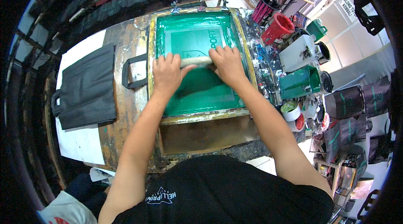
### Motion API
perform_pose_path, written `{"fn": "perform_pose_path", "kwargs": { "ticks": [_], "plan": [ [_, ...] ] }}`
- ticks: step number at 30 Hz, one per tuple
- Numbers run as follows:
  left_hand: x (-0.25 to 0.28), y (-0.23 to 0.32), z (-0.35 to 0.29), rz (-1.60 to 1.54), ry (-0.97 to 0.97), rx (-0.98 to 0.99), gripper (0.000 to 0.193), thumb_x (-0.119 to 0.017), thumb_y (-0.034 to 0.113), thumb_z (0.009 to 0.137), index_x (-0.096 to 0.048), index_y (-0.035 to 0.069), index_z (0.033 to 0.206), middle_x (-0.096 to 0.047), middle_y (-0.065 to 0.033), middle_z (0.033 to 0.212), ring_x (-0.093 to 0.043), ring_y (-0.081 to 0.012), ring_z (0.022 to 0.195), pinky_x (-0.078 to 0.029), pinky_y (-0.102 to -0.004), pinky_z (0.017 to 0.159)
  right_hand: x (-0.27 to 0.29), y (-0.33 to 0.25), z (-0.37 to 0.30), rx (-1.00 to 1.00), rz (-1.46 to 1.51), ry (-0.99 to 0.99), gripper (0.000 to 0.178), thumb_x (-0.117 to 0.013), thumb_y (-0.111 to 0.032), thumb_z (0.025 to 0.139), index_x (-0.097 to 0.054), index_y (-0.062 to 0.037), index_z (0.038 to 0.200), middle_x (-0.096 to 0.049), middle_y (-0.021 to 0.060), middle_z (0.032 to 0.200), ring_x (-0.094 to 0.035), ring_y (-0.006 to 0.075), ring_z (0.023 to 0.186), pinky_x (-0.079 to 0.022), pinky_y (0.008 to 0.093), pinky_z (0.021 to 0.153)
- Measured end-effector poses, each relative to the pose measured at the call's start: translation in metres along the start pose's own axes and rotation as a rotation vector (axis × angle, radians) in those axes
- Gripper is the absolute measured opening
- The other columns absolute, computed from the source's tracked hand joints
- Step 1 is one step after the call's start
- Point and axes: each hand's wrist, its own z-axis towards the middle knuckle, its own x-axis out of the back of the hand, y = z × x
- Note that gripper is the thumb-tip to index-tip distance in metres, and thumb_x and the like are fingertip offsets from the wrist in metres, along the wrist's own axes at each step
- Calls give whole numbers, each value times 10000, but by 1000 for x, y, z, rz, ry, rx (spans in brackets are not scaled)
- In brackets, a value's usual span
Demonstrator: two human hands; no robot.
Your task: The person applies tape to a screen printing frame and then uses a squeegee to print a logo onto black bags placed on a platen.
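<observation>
Both my hands grip a squeegee [196, 61] with a pale handle, which lies crosswise on a green screen-printing frame [201, 119]. My left hand [167, 72] is closed round its left end, thumb toward the middle. Round the right end my right hand [228, 63] is wrapped in the same way. Green ink [197, 93] covers the mesh, and a lighter rectangle with a printed design shows beyond the squeegee. The squeegee's blade is hidden under the handle. From beneath the frame's left side sticks out a black bag handle [135, 72].
A stack of black bags [89, 87] lies on white paper at the left of the stained table [126, 140]. Clamps [174, 7] hold the frame's far edge. Along the right stand a red bucket [278, 27], a green container [300, 82] and several ink tubs [290, 110].
</observation>
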Motion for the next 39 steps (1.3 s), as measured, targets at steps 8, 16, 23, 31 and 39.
{"fn": "perform_pose_path", "kwargs": {
  "ticks": [8,16,23,31,39],
  "plan": [
    [75,48,-89,-64,-21,-13,543,-726,617,837,-557,103,791,-502,-65,799,-503,-262,736,-398,-420,692,56,-57,-100,-12,-13,-73,302,-724,-149,793,-622,-141,1077,-607,52,954,-595,256,918,-416,434,792],
    [93,43,-93,-389,-10,50,655,-804,545,818,-635,31,1187,-588,-164,1081,-577,-363,994,-456,-464,884,66,-55,-94,-6,-60,-162,525,-867,-299,697,-630,-141,1137,-612,56,1042,-581,253,1025,-417,434,860],
    [94,-7,-185,-275,-156,427,959,-897,653,618,-644,98,1358,-515,-170,1270,-437,-368,1245,-335,-524,1064,68,-91,-145,-131,77,-80,610,-822,-489,784,-644,-102,1221,-603,97,1083,-547,301,1107,-337,569,1047],
    [106,-8,-186,-159,-127,510,794,-944,581,596,-757,90,1191,-584,-111,1184,-498,-338,1147,-355,-483,997,106,-82,-107,-153,154,-46,582,-706,-594,885,-657,-59,1110,-576,125,1012,-540,309,1059,-287,554,1036],
    [155,6,-58,-1084,414,657,882,-873,366,856,-453,-79,1491,-639,-183,1243,-614,-254,1048,-521,-349,883,182,-46,-13,-65,-29,387,553,-685,-647,869,-650,-95,871,-596,90,840,-577,289,852,-352,533,936]
  ]
}}
